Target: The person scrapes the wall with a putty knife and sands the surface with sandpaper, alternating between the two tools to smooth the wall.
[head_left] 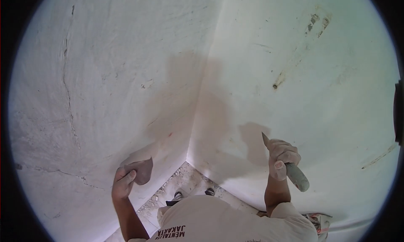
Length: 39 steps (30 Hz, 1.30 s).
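My left hand (124,181) is closed around one side of a flat, brownish piece (144,170) with a rounded lower corner. It is held in front of the left wall (105,111), and its exact kind does not show. In my right hand (283,154) is a scraper (298,177) with a thick grey-green handle jutting out below the fist. Its dark blade narrows to a point above my fingers, angled up and to the left. The right wall (320,115) lies behind this hand, with the hand's shadow to its left.
Both walls meet in a corner straight ahead. Long cracks (65,73) run down the left wall; scraped brown marks (290,65) cross the right one. Rubble and dust lie on the tiled floor (191,178) around my feet. A bag-like bundle (320,223) sits at lower right.
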Available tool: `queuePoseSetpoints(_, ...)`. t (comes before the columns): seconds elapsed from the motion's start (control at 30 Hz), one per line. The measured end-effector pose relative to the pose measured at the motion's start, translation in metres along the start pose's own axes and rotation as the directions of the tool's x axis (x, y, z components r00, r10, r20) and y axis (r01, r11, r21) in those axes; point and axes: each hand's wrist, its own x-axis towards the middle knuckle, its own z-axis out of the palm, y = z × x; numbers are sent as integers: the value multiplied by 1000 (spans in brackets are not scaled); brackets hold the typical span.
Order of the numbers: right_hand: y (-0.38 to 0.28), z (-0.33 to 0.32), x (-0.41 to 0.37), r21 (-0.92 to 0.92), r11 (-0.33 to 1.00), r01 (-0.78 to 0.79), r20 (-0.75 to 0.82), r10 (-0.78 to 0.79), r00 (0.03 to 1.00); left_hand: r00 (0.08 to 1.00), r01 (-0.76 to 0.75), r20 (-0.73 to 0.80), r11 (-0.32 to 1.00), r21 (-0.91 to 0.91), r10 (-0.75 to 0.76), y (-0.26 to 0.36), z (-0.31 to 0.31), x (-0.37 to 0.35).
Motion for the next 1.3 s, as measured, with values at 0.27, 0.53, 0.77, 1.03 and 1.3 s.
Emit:
queuePoseSetpoints(0.27, -27, -101, -17, 89, 958, -272, 104, 263, 959, 900, -355, -60, 806, 475, 431, 7, 176, 106)
queuePoseSetpoints(0.53, -18, -160, -26, 264, 920, -291, 203, 242, 949, 546, -671, 89, 371, 642, 833, -63, 328, 222)
queuePoseSetpoints(0.77, -15, -171, -33, 288, 924, -251, 260, 177, 949, 503, -700, 239, 229, 676, 831, -129, 334, 196)
queuePoseSetpoints(1.03, -5, -160, -24, 333, 927, -174, 294, 74, 953, 517, -712, 246, 252, 655, 820, -127, 325, 200)
queuePoseSetpoints(1.3, -1, -166, -30, 311, 935, -172, 313, 70, 947, 588, -506, -144, 501, 702, 796, -12, 334, 245)
